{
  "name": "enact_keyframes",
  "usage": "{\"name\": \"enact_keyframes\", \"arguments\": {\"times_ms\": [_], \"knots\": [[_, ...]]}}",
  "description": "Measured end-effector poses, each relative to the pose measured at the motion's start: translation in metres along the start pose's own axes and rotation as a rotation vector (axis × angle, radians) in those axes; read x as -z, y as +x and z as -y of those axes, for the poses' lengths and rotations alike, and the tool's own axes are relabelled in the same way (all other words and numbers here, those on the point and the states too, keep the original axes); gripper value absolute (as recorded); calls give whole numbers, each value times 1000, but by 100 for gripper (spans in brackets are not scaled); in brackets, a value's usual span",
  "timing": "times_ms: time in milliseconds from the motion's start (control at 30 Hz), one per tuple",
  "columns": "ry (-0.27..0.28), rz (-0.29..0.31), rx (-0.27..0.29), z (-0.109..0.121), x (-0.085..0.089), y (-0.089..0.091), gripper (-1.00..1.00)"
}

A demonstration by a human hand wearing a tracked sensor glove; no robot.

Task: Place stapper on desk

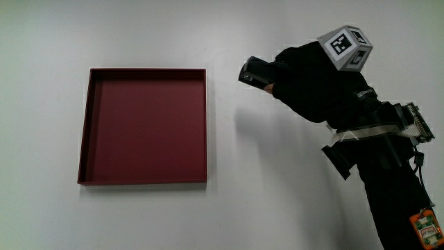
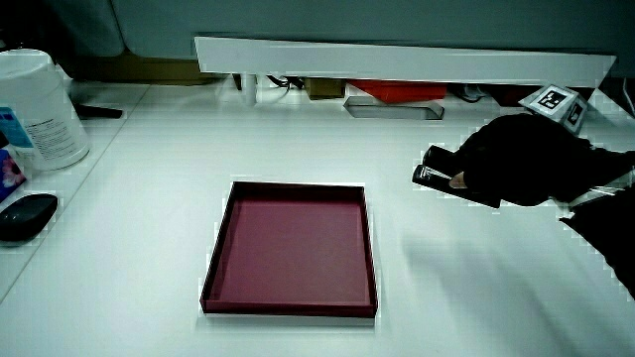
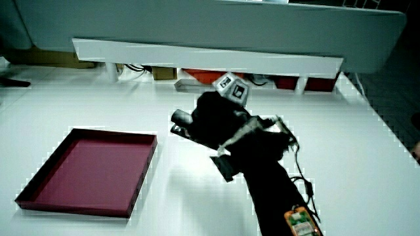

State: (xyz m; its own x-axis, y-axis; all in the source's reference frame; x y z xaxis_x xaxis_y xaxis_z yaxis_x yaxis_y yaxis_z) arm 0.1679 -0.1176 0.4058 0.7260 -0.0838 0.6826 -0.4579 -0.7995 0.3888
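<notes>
A black stapler [image 1: 255, 72] sticks out from the gloved hand [image 1: 312, 80], whose fingers are curled around it. Stapler and hand hover over the white table [image 1: 263, 180] beside the dark red tray [image 1: 144, 125], with a shadow on the table beneath them. In both side views the stapler [image 2: 435, 167] [image 3: 184, 124] shows at the fingertips of the hand [image 2: 521, 159] [image 3: 220, 121], pointing toward the tray [image 2: 293, 248] [image 3: 88, 172]. The tray holds nothing.
A low white partition [image 2: 397, 55] runs along the table's edge farthest from the person. In a side view a white canister [image 2: 35, 109] and a black mouse [image 2: 25, 215] stand past a seam in the table. An orange device [image 1: 424, 226] sits on the forearm.
</notes>
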Motion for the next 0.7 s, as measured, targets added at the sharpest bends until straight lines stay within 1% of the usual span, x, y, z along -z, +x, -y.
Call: {"name": "enact_keyframes", "arguments": {"times_ms": [33,67,100,133,233,267,333,400,467,500,533,567,633,667,700], "knots": [[49,47,37,3,-2,1,0],[59,46,59,2,-2,10,0],[57,49,82,1,0,19,0],[62,49,107,1,0,24,0],[54,34,136,-2,6,40,0],[54,26,154,-2,8,46,0],[54,19,174,-4,12,56,0],[52,25,187,-5,14,61,0],[46,7,193,-6,19,68,0],[47,13,205,-7,21,72,0],[42,-3,211,-6,24,73,0],[37,5,218,-8,27,77,0],[24,1,238,-10,34,87,0],[26,-2,233,-10,35,86,0],[24,-2,240,-10,37,89,0]]}}
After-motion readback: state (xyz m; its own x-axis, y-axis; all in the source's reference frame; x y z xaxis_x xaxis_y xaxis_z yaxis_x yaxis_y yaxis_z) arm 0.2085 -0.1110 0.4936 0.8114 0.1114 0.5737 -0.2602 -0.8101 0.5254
